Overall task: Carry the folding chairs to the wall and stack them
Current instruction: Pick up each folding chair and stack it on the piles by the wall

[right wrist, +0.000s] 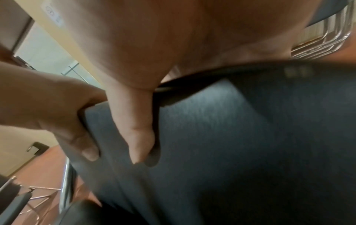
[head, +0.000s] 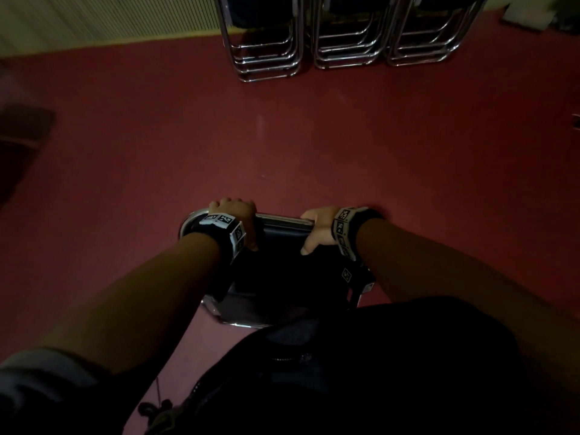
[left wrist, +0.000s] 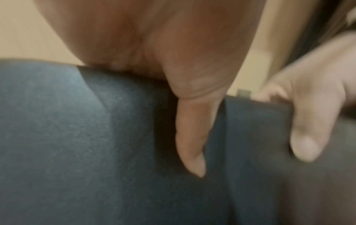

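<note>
Close under the head camera, at six o'clock, sits my dark clothing (head: pixel 361 372) with a short zip, and my two bare forearms run up from it toward the folded chair (head: pixel 282 271) I am holding in front of me. Both wrists wear black bands (head: pixel 224 226) printed with square black-and-white markers.

My left hand (head: pixel 233 211) curls over the chair's top edge at about eleven o'clock from the chair's middle, fingers wrapped over the rounded chrome tube (head: pixel 279 219), thumb lying down the dark padded face. My right hand (head: pixel 318 226) grips the same top edge at one o'clock, fingers hooked over and thumb pressed flat against the pad. In the left wrist view that pad (left wrist: pixel 77 137) is a matte blue-grey, finely grained vinyl with a soft crease, and my left thumb (left wrist: pixel 190 144) points straight down along it; the right hand (left wrist: pixel 308 106) clasps the edge at three o'clock. The right wrist view is smeared, yet it shows my right hand (right wrist: pixel 134 121) and my left hand (right wrist: pixel 57 114) pinching the pad's edge.

At twelve o'clock, well apart from me across the smooth dull-red floor (head: pixel 282 136), three stacks of folded chairs (head: pixel 345 36) lean at the pale ribbed wall (head: pixel 110 20), their looped chrome feet nested together.
</note>
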The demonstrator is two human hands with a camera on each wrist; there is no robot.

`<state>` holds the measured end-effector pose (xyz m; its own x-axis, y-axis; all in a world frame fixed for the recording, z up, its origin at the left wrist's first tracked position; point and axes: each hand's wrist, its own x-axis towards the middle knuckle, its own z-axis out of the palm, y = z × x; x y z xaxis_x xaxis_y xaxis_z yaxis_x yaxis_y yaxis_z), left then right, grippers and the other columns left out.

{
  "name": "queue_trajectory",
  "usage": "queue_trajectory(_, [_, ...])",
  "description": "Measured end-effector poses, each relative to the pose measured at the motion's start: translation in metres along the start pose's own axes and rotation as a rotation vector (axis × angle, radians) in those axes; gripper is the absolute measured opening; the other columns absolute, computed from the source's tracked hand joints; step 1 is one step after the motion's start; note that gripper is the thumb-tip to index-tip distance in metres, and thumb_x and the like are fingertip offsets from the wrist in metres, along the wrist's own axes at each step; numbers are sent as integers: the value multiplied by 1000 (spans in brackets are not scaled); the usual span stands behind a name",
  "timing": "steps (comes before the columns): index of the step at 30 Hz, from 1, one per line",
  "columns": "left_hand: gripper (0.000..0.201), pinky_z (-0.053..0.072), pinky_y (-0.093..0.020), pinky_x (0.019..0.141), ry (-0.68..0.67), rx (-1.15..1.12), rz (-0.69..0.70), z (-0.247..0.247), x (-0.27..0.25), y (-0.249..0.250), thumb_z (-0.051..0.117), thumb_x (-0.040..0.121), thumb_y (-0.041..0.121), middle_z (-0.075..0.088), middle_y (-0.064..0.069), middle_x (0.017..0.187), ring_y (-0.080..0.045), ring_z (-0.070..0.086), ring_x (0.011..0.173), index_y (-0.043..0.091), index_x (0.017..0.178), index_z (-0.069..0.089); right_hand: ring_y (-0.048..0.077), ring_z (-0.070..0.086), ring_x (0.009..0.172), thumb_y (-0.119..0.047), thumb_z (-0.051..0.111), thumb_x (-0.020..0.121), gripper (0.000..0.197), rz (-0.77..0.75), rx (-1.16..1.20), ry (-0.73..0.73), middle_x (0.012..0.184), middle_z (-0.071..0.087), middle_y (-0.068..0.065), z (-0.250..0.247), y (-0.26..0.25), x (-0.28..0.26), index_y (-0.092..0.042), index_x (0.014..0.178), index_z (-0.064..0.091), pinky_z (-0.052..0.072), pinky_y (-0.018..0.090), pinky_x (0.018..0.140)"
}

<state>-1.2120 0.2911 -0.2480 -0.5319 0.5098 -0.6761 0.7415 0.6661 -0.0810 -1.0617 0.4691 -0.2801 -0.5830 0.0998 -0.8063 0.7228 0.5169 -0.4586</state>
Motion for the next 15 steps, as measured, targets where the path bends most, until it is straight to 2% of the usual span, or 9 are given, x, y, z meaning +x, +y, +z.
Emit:
queue_trajectory(4, [85, 41, -46, 101, -9, 26, 36, -81, 36, 54, 92, 60, 62, 62, -2, 131, -33, 53, 125, 30, 131, 57, 24, 47, 144, -41, 92, 77, 106, -17, -37, 8, 161, 43, -4, -91, 33, -3, -24, 164, 35, 45, 29, 109])
queue_trajectory(6, [81, 41, -42, 95, 33, 44, 52, -122, 53, 80, 92, 63, 60, 63, -1, 131, -32, 56, 124, 34, 131, 57, 26, 48, 143, -43, 91, 78, 105, -31, -83, 25, 163, 42, -1, -140, 45, -6, -22, 164, 34, 46, 31, 106])
queue_trajectory(9, [76, 41, -41, 91, 103, 55, 82, -171, 81, 111, 90, 62, 61, 66, 0, 125, -31, 60, 117, 37, 126, 57, 28, 61, 126, -43, 93, 73, 91, -32, -121, 100, 148, 58, 1, -203, 59, -9, -23, 150, 51, 53, 34, 91])
queue_trajectory(12, [71, 45, -44, 95, 172, 75, 112, -204, 112, 142, 88, 62, 65, 65, 1, 119, -31, 62, 113, 37, 119, 56, 24, 67, 110, -35, 95, 70, 74, -18, -116, 181, 126, 68, -2, -254, 78, -11, -24, 135, 61, 58, 35, 89])
queue_trajectory(15, [73, 43, -45, 98, 259, 83, 140, -220, 148, 166, 86, 64, 66, 64, 1, 121, -30, 60, 116, 37, 123, 55, 20, 68, 104, -26, 96, 69, 70, 7, -60, 243, 115, 70, -5, -290, 99, -4, -23, 131, 64, 55, 27, 79])
